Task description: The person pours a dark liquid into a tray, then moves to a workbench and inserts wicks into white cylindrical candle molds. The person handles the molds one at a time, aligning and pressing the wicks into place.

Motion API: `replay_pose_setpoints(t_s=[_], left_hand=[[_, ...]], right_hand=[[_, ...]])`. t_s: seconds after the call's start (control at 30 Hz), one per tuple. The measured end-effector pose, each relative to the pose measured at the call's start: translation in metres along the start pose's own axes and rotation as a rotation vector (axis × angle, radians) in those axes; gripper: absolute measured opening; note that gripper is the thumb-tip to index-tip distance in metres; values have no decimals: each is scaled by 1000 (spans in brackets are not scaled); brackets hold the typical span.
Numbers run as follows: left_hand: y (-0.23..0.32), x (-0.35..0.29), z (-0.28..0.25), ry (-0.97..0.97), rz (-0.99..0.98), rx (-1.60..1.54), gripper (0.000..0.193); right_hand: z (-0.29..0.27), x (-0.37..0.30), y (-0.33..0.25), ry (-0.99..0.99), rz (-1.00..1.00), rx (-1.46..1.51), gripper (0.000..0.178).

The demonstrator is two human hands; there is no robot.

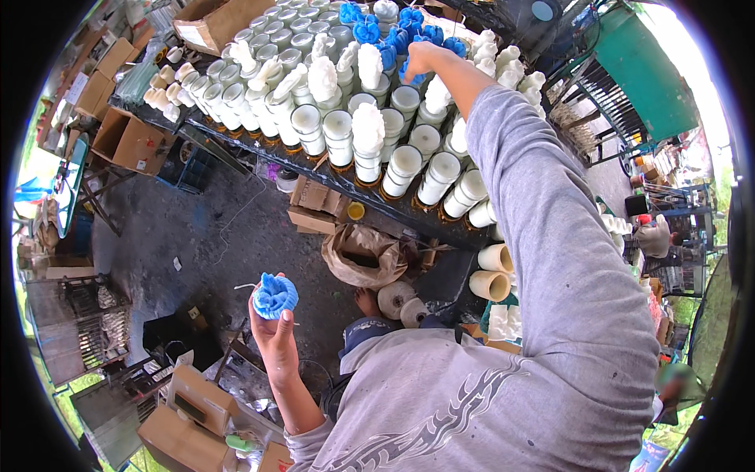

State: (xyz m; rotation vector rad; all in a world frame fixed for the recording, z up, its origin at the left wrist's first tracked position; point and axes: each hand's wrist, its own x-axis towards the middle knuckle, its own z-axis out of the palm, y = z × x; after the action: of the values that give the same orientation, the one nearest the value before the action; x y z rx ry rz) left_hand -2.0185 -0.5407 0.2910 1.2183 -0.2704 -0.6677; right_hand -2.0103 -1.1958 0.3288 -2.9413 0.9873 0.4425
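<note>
Left hand low over the floor, fingers curled around a blue flower-shaped candle with a white wick trailing off it. Right hand stretched far across the dark tabletop, fingers closed on a blue candle piece among rows of white cylindrical moulds. More blue candles sit at the far edge. Cardboard boxes on the floor at left.

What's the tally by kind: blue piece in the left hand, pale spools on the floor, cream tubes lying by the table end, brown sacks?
Blue ridged flower-shaped piece, held in the left hand: 1
Pale thread spools on the ground: 2
Cream open-ended tubes lying on their sides: 2
Crumpled brown paper sack: 1
Total: 6
</note>
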Motion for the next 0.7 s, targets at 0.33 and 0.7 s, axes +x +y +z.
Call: replay_pose_setpoints(t_s=[0.33,0.7], left_hand=[[6,31,53,-148,-42,29,80],[-21,19,92,-296,-123,13,80]], right_hand=[[-7,-7,-10,7,80,5,54],[-5,-19,10,106,23,12,55]])
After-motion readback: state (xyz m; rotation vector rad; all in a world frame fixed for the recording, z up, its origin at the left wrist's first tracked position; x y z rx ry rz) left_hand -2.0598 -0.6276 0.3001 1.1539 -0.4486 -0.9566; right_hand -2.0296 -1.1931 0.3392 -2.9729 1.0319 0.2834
